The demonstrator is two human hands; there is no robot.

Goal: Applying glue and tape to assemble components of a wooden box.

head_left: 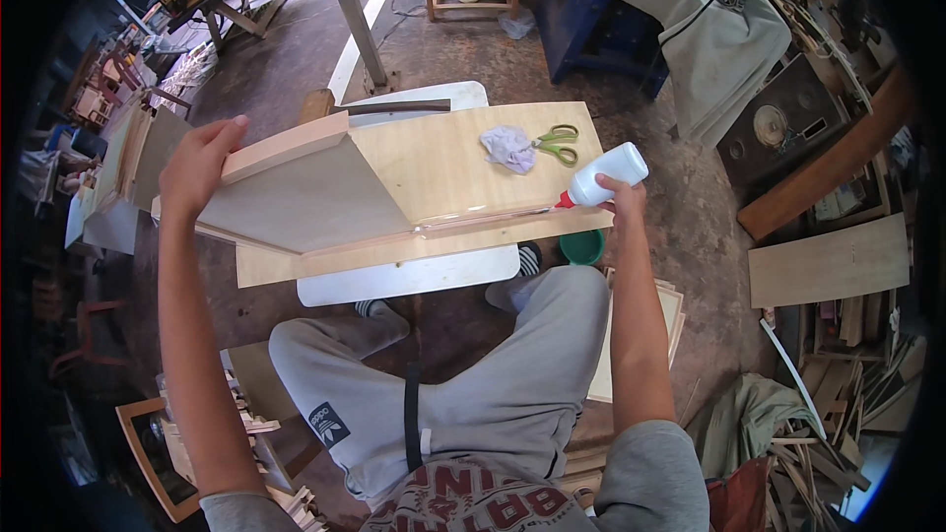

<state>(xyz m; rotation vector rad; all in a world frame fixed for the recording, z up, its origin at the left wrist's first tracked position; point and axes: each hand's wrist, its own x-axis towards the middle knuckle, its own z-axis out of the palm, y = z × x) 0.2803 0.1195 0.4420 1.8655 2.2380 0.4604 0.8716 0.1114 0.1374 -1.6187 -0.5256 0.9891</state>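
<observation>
My left hand (204,166) grips the upper left edge of a wooden frame (286,145) with a grey panel in it, which stands tilted on the board. In my right hand (625,202) is a white glue bottle (609,175), tipped so its red nozzle (565,200) points down and left. The nozzle is at the right end of a narrow wood strip (483,219) that carries a wet, shiny line. Under these lies a pale plywood board (443,163). Green-handled scissors (559,145) and a crumpled whitish cloth or plastic (508,148) rest on it, beyond the strip.
A white low table (414,276) supports the board. Below its right end is a green bowl (582,247). A metal post (352,15) rises behind, and a blue stand (601,34) is at the back right. Wood scraps (828,404) pile up at the right.
</observation>
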